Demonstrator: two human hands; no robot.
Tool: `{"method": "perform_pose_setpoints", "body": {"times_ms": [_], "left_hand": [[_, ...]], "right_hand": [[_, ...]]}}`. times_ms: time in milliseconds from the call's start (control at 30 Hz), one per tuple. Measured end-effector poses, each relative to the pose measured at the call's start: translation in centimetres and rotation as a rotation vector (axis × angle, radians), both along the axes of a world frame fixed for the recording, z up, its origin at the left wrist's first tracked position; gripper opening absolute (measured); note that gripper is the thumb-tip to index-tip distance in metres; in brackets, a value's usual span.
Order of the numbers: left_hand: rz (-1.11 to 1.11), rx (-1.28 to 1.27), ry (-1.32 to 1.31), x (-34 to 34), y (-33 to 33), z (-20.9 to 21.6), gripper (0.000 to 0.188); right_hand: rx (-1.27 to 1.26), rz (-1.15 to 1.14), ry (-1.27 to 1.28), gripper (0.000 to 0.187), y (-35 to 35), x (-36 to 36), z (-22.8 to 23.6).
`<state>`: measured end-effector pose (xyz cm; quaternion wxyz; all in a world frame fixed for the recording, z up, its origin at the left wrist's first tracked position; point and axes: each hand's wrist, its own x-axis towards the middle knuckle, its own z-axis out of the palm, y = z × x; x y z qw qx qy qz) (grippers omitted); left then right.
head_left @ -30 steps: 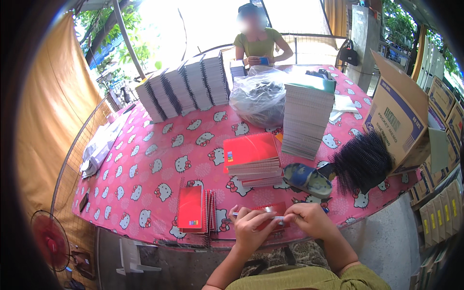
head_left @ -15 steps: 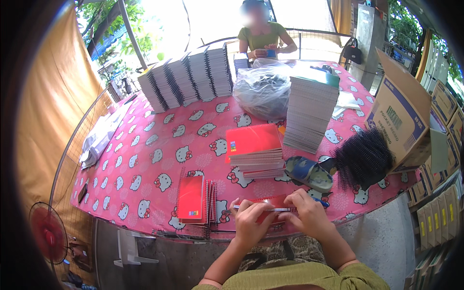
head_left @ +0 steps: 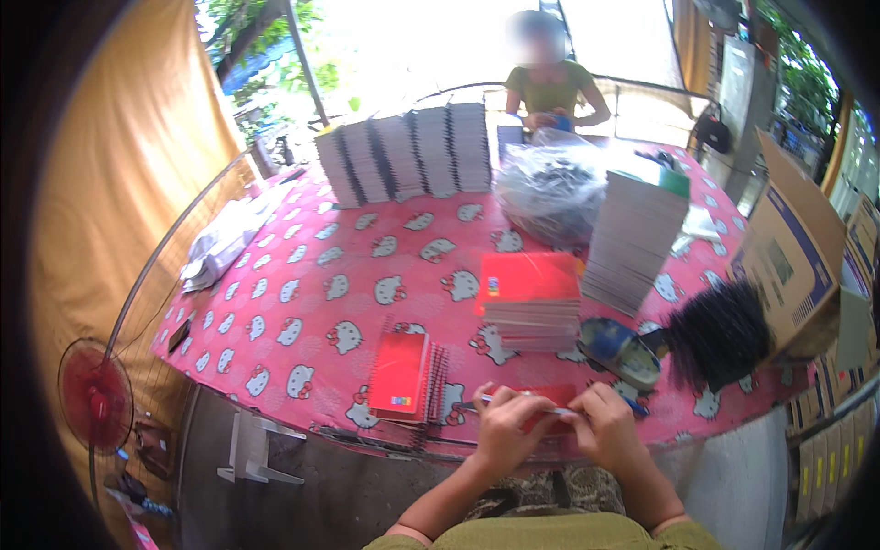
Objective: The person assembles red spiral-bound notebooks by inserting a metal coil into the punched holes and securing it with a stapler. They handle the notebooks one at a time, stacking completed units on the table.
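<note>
At the table's near edge, both my hands are closed on a red-covered notebook [head_left: 556,394]. My left hand [head_left: 507,423] grips its left part, fingers bent over a narrow pale edge. By these fingers a thin dark tip pokes out, too small to name. My right hand [head_left: 607,427] pinches the right end of that edge, thumb and fingers together. Left of them lies a small pile of red spiral-bound notebooks [head_left: 400,374]. Beyond my hands stands a taller stack of red-covered notebooks [head_left: 530,280], whose visible sides show no spiral.
A blue patterned slipper [head_left: 620,352] lies right of the red stack, beside a heap of black spiral coils [head_left: 720,335]. Behind are a tall paper stack [head_left: 632,238], a filled plastic bag [head_left: 553,197], spiral-bound stacks [head_left: 403,156] and an open carton [head_left: 788,247]. A co-worker [head_left: 550,92] sits opposite.
My view has swung left, so the table's contents appear farther right. Both hands keep hold of the notebook, with the fingers slightly shifted along its edge.
</note>
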<state>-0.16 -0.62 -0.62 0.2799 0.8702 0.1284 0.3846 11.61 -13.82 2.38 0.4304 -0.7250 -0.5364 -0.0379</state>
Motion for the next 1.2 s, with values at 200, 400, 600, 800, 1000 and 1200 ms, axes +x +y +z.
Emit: {"method": "perform_pose_setpoints", "body": {"times_ms": [200, 400, 600, 800, 1000, 1200], "left_hand": [[0.006, -0.022, 0.016, -0.3, -0.1, 0.1, 0.017], [0.053, -0.060, -0.049, -0.3, -0.2, 0.3, 0.028], [-0.052, 0.095, -0.008, 0.5, 0.6, -0.2, 0.038], [-0.023, 0.004, -0.010, 0.8, 0.0, 0.2, 0.041], [-0.066, 0.018, 0.011, 0.5, 0.4, -0.1, 0.041], [-0.052, -0.125, 0.048, 0.2, 0.1, 0.4, 0.047]], "right_hand": [[-0.061, 0.093, 0.109, 0.005, -0.1, 1.5, -0.1], [-0.488, -0.366, -0.097, 0.039, -1.7, 10.6, -1.0], [-0.605, -0.382, -0.090, 0.044, -3.6, 13.0, -5.8], [0.350, 0.321, 0.579, 0.028, -3.3, 10.9, -2.1], [-0.070, 0.309, 0.623, 0.028, -2.3, 10.6, -2.3], [-0.294, 0.206, 0.308, 0.046, -1.2, 12.0, -5.7]]}}
